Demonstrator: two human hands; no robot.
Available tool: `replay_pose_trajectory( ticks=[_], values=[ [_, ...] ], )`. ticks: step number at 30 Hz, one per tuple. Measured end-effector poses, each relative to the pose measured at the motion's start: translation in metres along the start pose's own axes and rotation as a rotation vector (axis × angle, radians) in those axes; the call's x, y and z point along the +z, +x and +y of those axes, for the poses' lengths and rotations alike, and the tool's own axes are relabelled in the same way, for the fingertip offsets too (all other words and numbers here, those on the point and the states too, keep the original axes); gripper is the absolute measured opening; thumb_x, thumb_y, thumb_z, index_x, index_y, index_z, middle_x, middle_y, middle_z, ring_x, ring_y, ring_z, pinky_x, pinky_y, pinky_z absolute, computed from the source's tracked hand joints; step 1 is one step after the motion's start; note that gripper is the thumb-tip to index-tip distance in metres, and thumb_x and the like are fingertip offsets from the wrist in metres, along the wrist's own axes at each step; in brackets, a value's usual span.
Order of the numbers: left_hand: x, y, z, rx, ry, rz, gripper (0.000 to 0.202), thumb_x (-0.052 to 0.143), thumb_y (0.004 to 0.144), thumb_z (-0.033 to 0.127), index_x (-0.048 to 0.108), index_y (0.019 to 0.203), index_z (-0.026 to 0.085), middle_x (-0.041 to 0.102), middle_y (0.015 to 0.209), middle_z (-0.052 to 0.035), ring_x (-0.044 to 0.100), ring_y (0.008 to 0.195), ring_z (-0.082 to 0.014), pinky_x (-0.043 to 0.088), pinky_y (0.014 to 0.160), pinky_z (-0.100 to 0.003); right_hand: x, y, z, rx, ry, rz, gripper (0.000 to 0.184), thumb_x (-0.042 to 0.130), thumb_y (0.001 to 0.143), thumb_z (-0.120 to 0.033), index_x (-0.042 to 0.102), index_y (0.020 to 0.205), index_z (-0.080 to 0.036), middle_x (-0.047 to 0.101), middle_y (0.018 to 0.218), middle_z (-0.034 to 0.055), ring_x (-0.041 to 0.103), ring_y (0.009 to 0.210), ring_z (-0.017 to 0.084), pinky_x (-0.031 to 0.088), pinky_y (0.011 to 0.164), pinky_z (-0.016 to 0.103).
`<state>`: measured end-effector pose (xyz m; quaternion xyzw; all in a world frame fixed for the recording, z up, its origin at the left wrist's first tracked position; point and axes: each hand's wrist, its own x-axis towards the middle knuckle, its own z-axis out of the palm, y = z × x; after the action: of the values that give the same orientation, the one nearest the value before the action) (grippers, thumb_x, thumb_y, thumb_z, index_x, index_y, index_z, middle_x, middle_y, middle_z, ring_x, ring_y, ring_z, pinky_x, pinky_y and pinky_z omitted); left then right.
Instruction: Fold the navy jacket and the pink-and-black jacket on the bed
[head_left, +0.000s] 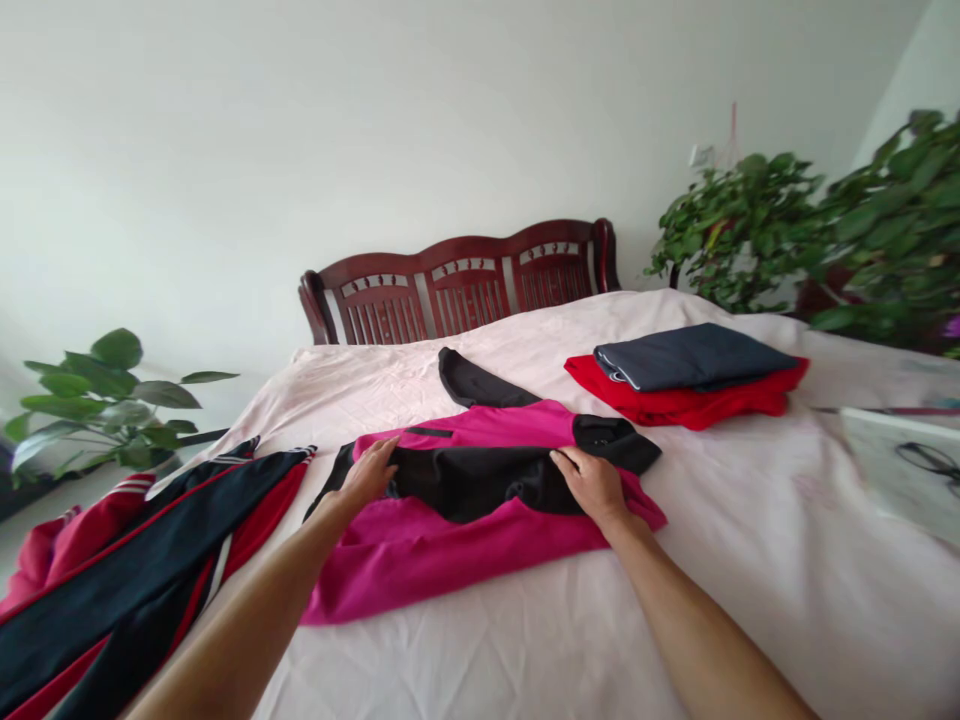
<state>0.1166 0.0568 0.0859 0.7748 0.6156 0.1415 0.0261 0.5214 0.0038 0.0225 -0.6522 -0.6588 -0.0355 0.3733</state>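
A magenta and black jacket [442, 560] lies in front of me on the pale bed sheet. One black sleeve [484, 382] stretches out beyond its far side, and the black collar end [604, 437] points right. A black part [472, 480] runs lengthwise across the jacket's middle, with loose folds. At its left end my left hand [371, 472] has its fingers closed on the black cloth. My right hand [592, 485] grips the same black cloth near the collar, thumb tucked toward the fabric. Both sets of fingertips are partly hidden.
To the right lies a stack of a dark folded garment [697, 357] on red clothing [675, 405]. Navy and red striped clothes [142, 560] spread at the left. Glasses [930, 458] rest at the right edge. A wooden headboard [465, 280] and leafy plants [742, 230] stand behind.
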Motion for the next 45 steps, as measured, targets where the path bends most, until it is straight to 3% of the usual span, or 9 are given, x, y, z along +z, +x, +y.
replay_pose_trajectory(
  ticks=[5, 9, 11, 15, 18, 21, 28, 36, 45],
  values=[
    [0.002, 0.010, -0.011, 0.026, 0.098, -0.115, 0.070, 0.077, 0.064, 0.017, 0.060, 0.132, 0.020, 0.070, 0.125, -0.0094, 0.065, 0.112, -0.0267, 0.047, 0.097, -0.033, 0.001, -0.001, 0.001, -0.041, 0.057, 0.011, 0.035, 0.048, 0.097, -0.043, 0.076, 0.095, -0.023, 0.078, 0.089, 0.0087, 0.073, 0.083, 0.024, 0.045, 0.071, 0.028],
    [-0.008, 0.013, -0.008, -0.035, 0.191, -0.072, 0.035, 0.077, 0.067, 0.028, 0.072, 0.101, 0.021, 0.075, 0.097, -0.0056, 0.068, 0.091, -0.0246, 0.048, 0.078, -0.029, -0.003, -0.001, -0.002, -0.024, 0.134, -0.031, 0.030, 0.052, 0.094, -0.043, 0.075, 0.096, -0.024, 0.078, 0.095, 0.0069, 0.072, 0.089, 0.024, 0.048, 0.078, 0.029],
    [-0.023, 0.011, -0.004, -0.095, 0.235, 0.021, 0.021, 0.069, 0.078, 0.035, 0.072, 0.093, 0.020, 0.073, 0.090, -0.0070, 0.066, 0.086, -0.0248, 0.046, 0.074, -0.030, -0.006, 0.000, -0.003, -0.017, 0.208, -0.105, 0.024, 0.060, 0.089, -0.042, 0.074, 0.099, -0.026, 0.078, 0.100, 0.0047, 0.072, 0.093, 0.023, 0.049, 0.082, 0.030],
    [-0.072, -0.005, -0.001, -0.201, 0.300, 0.326, 0.034, 0.050, 0.092, 0.045, 0.068, 0.107, 0.020, 0.067, 0.104, -0.0112, 0.058, 0.103, -0.0289, 0.041, 0.085, -0.037, -0.019, 0.009, -0.004, -0.009, 0.254, -0.322, 0.029, 0.074, 0.075, -0.027, 0.072, 0.103, -0.027, 0.077, 0.101, 0.0002, 0.070, 0.094, 0.020, 0.049, 0.080, 0.027],
    [-0.092, -0.039, -0.010, -0.192, 0.382, 0.580, 0.033, 0.051, 0.093, 0.045, 0.068, 0.109, 0.021, 0.066, 0.101, -0.0098, 0.053, 0.108, -0.0294, 0.036, 0.097, -0.044, -0.033, 0.017, -0.007, -0.021, 0.136, -0.227, 0.015, 0.070, 0.077, -0.024, 0.072, 0.093, -0.026, 0.075, 0.099, 0.0000, 0.069, 0.091, 0.018, 0.045, 0.075, 0.026],
    [-0.076, -0.093, -0.027, -0.052, 0.489, 0.681, 0.028, 0.058, 0.089, 0.042, 0.071, 0.104, 0.023, 0.065, 0.088, -0.0059, 0.055, 0.102, -0.0277, 0.029, 0.108, -0.049, -0.044, 0.016, -0.008, -0.067, 0.054, -0.171, 0.008, 0.066, 0.080, -0.024, 0.070, 0.087, -0.025, 0.074, 0.097, -0.0003, 0.067, 0.087, 0.016, 0.042, 0.070, 0.025],
    [-0.007, -0.194, -0.052, 0.214, 0.336, 0.304, 0.038, 0.063, 0.084, 0.028, 0.063, 0.122, 0.029, 0.071, 0.097, -0.0013, 0.064, 0.098, -0.0234, 0.028, 0.115, -0.045, -0.041, -0.001, -0.001, -0.001, 0.030, -0.464, 0.021, 0.061, 0.077, -0.015, 0.071, 0.090, -0.028, 0.074, 0.093, -0.0018, 0.066, 0.085, 0.016, 0.037, 0.064, 0.024],
    [-0.013, -0.200, -0.074, -0.116, 0.158, 0.605, 0.018, 0.050, 0.090, 0.030, 0.065, 0.099, 0.026, 0.068, 0.103, -0.0037, 0.065, 0.094, -0.0225, 0.048, 0.085, -0.035, -0.050, -0.016, 0.002, -0.199, -0.012, -0.093, 0.023, 0.052, 0.072, -0.002, 0.062, 0.079, -0.022, 0.064, 0.085, 0.0011, 0.059, 0.083, 0.016, 0.039, 0.074, 0.026],
    [0.002, -0.216, -0.060, -0.166, 0.160, 0.400, 0.018, 0.052, 0.077, 0.019, 0.063, 0.090, 0.027, 0.068, 0.101, -0.0038, 0.063, 0.101, -0.0254, 0.046, 0.092, -0.040, -0.046, -0.047, 0.021, -0.167, -0.093, -0.064, 0.027, 0.050, 0.069, 0.000, 0.060, 0.078, -0.024, 0.063, 0.087, 0.0033, 0.058, 0.090, 0.020, 0.042, 0.082, 0.030]
  ],
)
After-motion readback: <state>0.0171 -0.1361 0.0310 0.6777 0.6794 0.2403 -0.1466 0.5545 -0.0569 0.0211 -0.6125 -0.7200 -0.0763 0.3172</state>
